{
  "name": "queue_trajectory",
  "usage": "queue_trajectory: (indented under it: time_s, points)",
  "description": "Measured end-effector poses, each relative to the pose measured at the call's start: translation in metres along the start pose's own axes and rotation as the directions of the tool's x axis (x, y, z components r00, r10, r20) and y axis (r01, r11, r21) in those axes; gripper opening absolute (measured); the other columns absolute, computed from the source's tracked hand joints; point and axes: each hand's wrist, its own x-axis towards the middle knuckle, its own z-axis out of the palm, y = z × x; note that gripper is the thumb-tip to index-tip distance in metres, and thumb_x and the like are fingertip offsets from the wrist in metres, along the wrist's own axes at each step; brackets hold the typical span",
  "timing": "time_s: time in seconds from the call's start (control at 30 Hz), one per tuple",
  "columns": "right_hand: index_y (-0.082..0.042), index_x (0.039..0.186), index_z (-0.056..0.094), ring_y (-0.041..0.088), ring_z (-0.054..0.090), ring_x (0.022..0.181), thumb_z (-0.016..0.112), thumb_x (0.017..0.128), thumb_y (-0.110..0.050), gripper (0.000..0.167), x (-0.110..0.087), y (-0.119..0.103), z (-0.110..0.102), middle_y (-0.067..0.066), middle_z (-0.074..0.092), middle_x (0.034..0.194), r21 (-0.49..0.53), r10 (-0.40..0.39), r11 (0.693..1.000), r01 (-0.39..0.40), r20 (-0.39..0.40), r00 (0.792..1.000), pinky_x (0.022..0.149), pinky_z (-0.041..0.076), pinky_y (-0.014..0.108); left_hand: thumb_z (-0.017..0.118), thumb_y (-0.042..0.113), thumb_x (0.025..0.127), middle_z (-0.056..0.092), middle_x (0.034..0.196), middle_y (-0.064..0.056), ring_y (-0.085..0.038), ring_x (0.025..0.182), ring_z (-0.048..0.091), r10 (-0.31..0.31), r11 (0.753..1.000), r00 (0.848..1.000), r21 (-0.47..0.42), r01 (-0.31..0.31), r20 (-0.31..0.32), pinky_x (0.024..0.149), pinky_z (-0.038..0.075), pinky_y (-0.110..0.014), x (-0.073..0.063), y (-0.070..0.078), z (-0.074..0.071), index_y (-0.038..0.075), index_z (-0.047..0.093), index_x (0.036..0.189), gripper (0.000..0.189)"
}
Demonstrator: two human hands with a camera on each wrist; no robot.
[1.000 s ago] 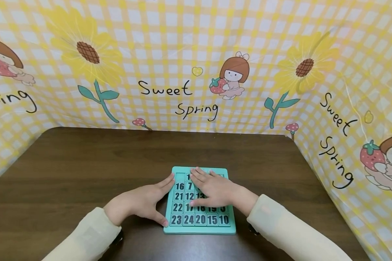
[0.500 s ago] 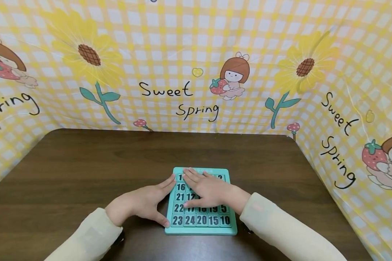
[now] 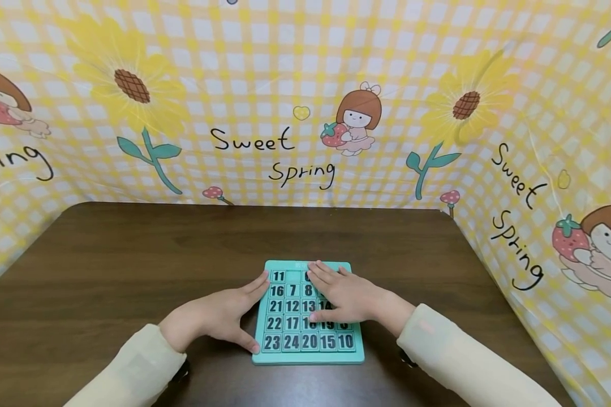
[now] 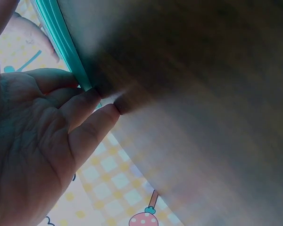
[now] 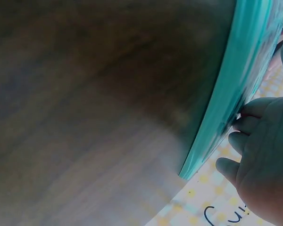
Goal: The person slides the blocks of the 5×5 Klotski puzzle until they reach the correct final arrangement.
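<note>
A turquoise number sliding puzzle (image 3: 308,358) lies flat on the table, its square tiles bearing black numbers. The 11 tile (image 3: 278,276) sits in the top left corner, with an open slot to its right. My left hand (image 3: 224,316) touches the puzzle's left edge, thumb at the near corner and fingers further up. In the left wrist view its fingertips meet the turquoise rim (image 4: 61,42). My right hand (image 3: 348,297) lies over the puzzle's right part, fingertips on the top row by the 6 and thumb by the 18 tile. It hides several tiles.
The dark brown wooden table (image 3: 183,237) reaches out around the puzzle. A yellow checked cloth (image 3: 265,73) with flowers and lettering stands up behind the table and along both sides.
The 11 tile has slid left into the top left corner, so the open slot is now second in that row. My right hand went left with it, then back right. The left hand stayed.
</note>
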Motion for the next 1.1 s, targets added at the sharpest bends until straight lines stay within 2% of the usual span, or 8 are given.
queue_trajectory:
  time_s: [0.7,0.87,1.1]
  points:
    - [-0.013,0.161,0.008,0.018,-0.002,0.156,0.038,0.095,-0.071,0.092,0.018,-0.012,0.002,0.002,-0.001,0.169,-0.014,-0.058,0.998,0.058,0.009,0.998,0.123,0.017,0.054,0.084,0.057,0.069,0.005,0.168,-0.012,-0.031,0.147,0.034,0.012,1.0,1.0,-0.001,-0.012,0.001,0.115,0.036,-0.05,0.001,-0.001,0.004,0.0,0.017,0.158,0.125]
    - [-0.013,0.161,0.007,0.02,-0.001,0.156,0.039,0.095,-0.071,0.093,0.011,0.003,0.005,0.004,-0.002,0.169,0.025,-0.034,0.999,0.035,-0.015,0.999,0.123,0.016,0.055,0.084,0.056,0.07,0.004,0.168,-0.013,-0.032,0.147,0.034,0.021,1.0,1.0,-0.001,-0.021,-0.003,0.114,0.036,-0.05,0.002,-0.001,0.004,-0.001,0.017,0.157,0.125]
    - [-0.013,0.161,0.009,0.02,0.001,0.156,0.043,0.094,-0.071,0.094,-0.008,0.018,0.005,0.003,0.001,0.169,0.036,0.041,0.999,-0.04,-0.026,0.999,0.123,0.014,0.056,0.086,0.055,0.068,0.003,0.169,-0.01,-0.031,0.147,0.035,-0.004,1.0,1.0,0.007,0.004,-0.007,0.114,0.036,-0.05,0.0,-0.001,0.001,0.001,0.016,0.158,0.126]
